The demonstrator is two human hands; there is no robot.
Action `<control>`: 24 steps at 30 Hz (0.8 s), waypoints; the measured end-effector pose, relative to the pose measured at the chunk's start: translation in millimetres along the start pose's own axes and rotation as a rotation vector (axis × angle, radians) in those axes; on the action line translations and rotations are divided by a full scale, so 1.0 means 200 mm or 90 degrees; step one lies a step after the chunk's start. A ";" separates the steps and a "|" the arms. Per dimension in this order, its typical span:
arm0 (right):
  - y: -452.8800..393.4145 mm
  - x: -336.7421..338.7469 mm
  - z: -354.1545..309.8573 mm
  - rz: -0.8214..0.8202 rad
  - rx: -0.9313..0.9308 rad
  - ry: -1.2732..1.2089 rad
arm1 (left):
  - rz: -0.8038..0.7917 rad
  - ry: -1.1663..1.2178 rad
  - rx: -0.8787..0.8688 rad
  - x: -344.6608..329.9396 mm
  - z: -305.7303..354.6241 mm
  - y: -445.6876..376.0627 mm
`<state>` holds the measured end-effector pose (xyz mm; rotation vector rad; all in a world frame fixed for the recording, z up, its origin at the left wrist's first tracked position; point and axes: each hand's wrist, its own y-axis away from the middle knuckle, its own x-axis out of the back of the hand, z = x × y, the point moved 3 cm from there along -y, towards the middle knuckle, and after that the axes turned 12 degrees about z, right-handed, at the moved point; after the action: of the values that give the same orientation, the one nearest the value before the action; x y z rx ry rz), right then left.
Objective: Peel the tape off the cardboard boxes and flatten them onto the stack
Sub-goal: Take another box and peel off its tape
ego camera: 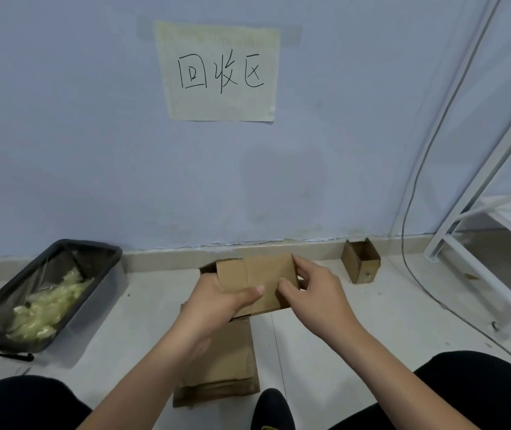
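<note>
The left hand (217, 301) grips the small cardboard box (257, 282) from below, thumb pressed on its near face. The right hand (310, 293) pinches the box's right end between thumb and fingers. The box is held in the air above the stack of flattened cardboard (220, 367) lying on the pale floor (341, 321). To the left sits a black tray (99, 252) holding crumpled tape (46, 308). Another open box (360, 260) stands by the wall at right, under a handwritten paper sign (220, 72).
</note>
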<state>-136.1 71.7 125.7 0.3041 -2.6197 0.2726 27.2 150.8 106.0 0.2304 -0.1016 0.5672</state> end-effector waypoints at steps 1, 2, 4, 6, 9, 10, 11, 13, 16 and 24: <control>0.00 -0.01 0.01 -0.003 0.001 0.004 | -0.001 -0.025 -0.014 -0.01 0.00 0.00; -0.01 -0.02 0.02 -0.005 0.002 0.007 | -0.002 -0.047 -0.022 -0.02 -0.01 0.00; -0.02 -0.03 0.04 -0.010 -0.001 0.011 | -0.001 -0.066 -0.028 -0.02 -0.01 0.00; -0.02 -0.04 0.06 -0.014 -0.005 0.015 | -0.003 -0.071 -0.024 -0.02 -0.02 0.00; -0.01 -0.06 0.08 -0.019 -0.016 0.021 | -0.001 -0.085 -0.023 -0.02 -0.02 0.01; -0.01 -0.06 0.08 -0.020 -0.024 0.018 | -0.003 -0.086 -0.019 -0.02 -0.03 0.01; -0.01 -0.06 0.09 -0.022 -0.030 0.015 | -0.004 -0.086 -0.012 -0.02 -0.03 0.00; -0.01 -0.07 0.09 -0.022 -0.035 0.017 | -0.012 -0.084 -0.001 -0.02 -0.03 0.00; -0.01 -0.07 0.10 -0.012 -0.037 0.031 | -0.015 -0.081 0.007 -0.03 -0.04 -0.01; -0.01 -0.07 0.10 0.004 -0.027 0.044 | -0.002 -0.057 0.003 -0.01 -0.03 -0.02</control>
<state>-131.8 67.7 101.4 0.2662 -2.5547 0.2254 27.4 147.8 98.3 0.2612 -0.1872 0.5544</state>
